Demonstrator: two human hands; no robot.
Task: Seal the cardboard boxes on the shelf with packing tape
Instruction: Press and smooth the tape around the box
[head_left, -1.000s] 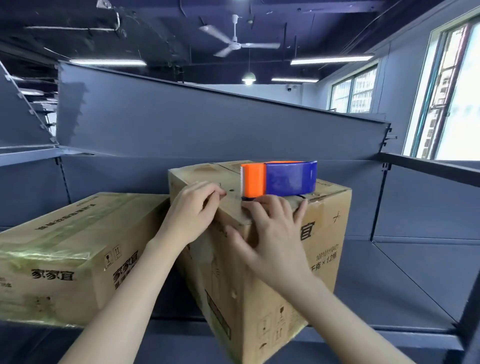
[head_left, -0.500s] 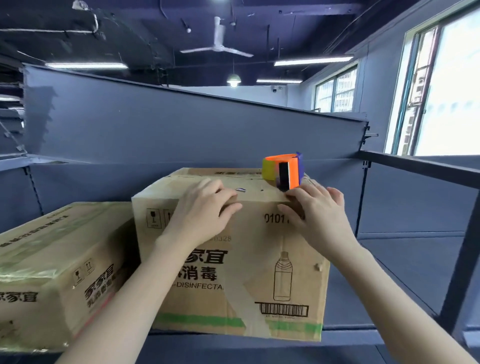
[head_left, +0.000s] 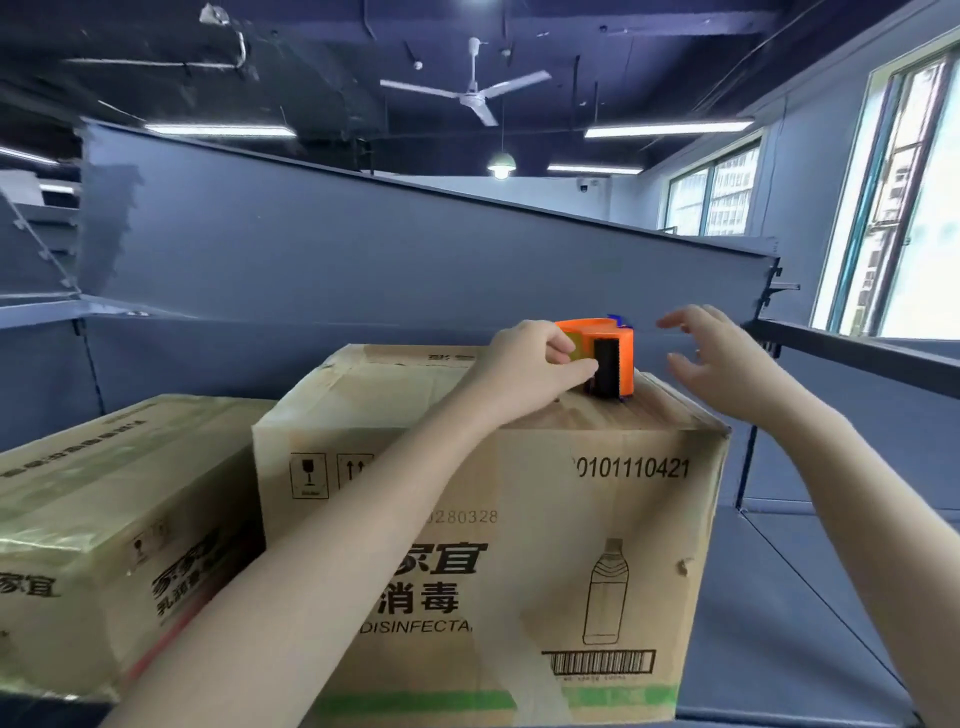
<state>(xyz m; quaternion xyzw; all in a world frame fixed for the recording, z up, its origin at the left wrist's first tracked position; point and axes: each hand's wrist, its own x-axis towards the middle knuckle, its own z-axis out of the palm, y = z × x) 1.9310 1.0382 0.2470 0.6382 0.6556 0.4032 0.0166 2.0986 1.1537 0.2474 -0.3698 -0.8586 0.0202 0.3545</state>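
Curled fingers and thumb of the left hand (head_left: 530, 364) grip the orange tape dispenser (head_left: 615, 353) by its left side, with the thumb low beside the black roller face that looks toward the camera. Under the grip, the dispenser stands on top of a cardboard box (head_left: 467, 519), on the right half of that top and back from its near edge. Just right of the grip the right hand (head_left: 722, 358) hangs in the air with fingers spread and lightly bent, holding nothing and apart from the dispenser. Below the grip, the box's front face shows printed numbers, a bottle outline, a barcode and a strip of clear tape running down it. Left of the grip and lower, a second cardboard box (head_left: 104, 493) lies at an angle just beside the first. Both sit on the grey metal shelf (head_left: 831, 597). High above the grip a ceiling fan (head_left: 467, 96) hangs from the dark ceiling.
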